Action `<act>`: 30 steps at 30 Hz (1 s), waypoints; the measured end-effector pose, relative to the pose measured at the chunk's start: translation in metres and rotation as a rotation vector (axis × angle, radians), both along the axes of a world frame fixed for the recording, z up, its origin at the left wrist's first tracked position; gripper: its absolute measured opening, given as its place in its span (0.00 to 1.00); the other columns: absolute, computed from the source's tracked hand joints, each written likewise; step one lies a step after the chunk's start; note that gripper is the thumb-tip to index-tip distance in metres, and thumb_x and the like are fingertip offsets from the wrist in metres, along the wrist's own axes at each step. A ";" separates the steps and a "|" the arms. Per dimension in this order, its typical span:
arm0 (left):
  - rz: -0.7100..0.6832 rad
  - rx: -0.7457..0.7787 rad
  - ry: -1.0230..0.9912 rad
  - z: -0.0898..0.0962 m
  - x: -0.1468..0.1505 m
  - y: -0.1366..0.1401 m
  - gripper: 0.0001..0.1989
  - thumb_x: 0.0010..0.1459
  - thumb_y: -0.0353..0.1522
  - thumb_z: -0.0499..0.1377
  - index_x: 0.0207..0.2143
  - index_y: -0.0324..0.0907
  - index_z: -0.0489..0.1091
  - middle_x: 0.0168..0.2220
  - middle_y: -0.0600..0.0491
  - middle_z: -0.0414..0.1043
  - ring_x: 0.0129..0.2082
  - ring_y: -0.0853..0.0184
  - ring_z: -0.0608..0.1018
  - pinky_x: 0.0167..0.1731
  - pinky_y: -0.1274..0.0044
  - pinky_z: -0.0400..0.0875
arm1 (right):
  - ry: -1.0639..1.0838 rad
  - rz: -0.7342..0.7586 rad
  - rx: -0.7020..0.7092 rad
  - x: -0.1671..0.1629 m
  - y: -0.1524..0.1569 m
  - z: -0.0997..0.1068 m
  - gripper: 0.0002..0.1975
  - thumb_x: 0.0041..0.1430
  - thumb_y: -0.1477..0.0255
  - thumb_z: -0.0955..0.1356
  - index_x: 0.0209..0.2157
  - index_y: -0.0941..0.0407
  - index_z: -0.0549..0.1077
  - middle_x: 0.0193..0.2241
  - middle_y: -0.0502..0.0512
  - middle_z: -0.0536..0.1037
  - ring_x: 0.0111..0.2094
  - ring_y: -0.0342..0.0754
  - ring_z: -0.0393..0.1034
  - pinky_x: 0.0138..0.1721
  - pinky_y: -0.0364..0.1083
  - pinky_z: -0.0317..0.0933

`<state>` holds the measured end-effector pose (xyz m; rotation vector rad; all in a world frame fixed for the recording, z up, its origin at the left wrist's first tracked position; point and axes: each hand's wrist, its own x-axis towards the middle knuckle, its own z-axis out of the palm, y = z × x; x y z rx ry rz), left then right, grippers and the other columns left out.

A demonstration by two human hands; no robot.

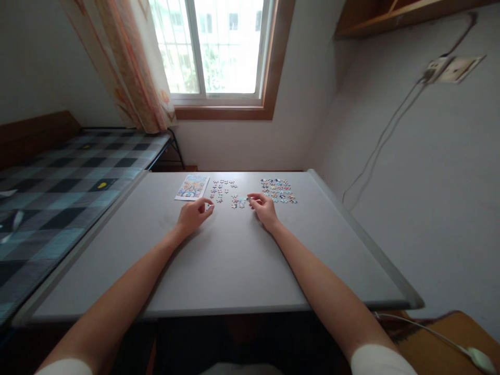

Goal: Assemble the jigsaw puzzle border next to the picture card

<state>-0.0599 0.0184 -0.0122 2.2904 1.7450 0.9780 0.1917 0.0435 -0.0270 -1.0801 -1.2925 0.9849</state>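
Small jigsaw puzzle pieces lie in groups on the grey table (230,260). My right hand (264,209) pinches a puzzle piece (248,198) at the right edge of a small central cluster of pieces (235,203). Left of that cluster, my left hand (191,215) rests on the tabletop with thumb and forefinger closed, and a tiny puzzle piece (208,207) shows at the fingertips, partly hidden. Just beyond the left hand lies a colourful printed picture sheet (192,187).
Loose pieces (224,182) are spread beyond the central cluster, and rows of pieces (275,184) lie at the right. A bed with a checked cover (117,151) stands left of the table. Cables (380,138) hang along the right wall. A window is ahead.
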 end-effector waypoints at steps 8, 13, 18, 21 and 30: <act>-0.130 -0.039 0.169 0.026 0.052 -0.007 0.14 0.56 0.38 0.56 0.43 0.48 0.73 0.20 0.59 0.68 0.20 0.73 0.68 0.25 0.80 0.56 | 0.021 0.022 -0.013 0.001 0.004 -0.005 0.16 0.47 0.65 0.68 0.37 0.58 0.77 0.27 0.54 0.77 0.28 0.44 0.69 0.34 0.46 0.66; -0.055 -0.034 0.194 0.023 0.081 0.001 0.16 0.58 0.37 0.55 0.48 0.47 0.72 0.23 0.57 0.73 0.23 0.71 0.72 0.27 0.80 0.59 | 0.013 0.033 0.004 0.002 0.005 -0.007 0.16 0.47 0.66 0.68 0.38 0.58 0.76 0.28 0.54 0.77 0.28 0.44 0.70 0.32 0.45 0.66; -0.027 0.001 0.215 0.001 0.087 0.003 0.17 0.60 0.38 0.52 0.50 0.48 0.71 0.26 0.55 0.75 0.26 0.69 0.75 0.28 0.80 0.60 | -0.038 0.048 0.022 0.002 0.005 -0.008 0.15 0.49 0.68 0.66 0.38 0.58 0.76 0.26 0.53 0.76 0.26 0.43 0.68 0.31 0.44 0.65; -0.026 -0.009 0.218 -0.005 0.085 0.001 0.17 0.60 0.39 0.53 0.50 0.49 0.70 0.25 0.56 0.75 0.26 0.69 0.75 0.28 0.80 0.60 | -0.073 0.065 0.046 0.001 0.005 -0.008 0.14 0.50 0.68 0.66 0.38 0.58 0.76 0.25 0.52 0.75 0.26 0.43 0.67 0.30 0.43 0.64; -0.030 -0.023 0.194 -0.002 0.083 -0.002 0.17 0.60 0.40 0.54 0.50 0.50 0.70 0.25 0.57 0.75 0.25 0.70 0.74 0.28 0.81 0.60 | -0.137 0.187 0.101 -0.003 -0.001 -0.006 0.15 0.50 0.66 0.68 0.40 0.56 0.75 0.28 0.51 0.75 0.28 0.42 0.67 0.31 0.42 0.62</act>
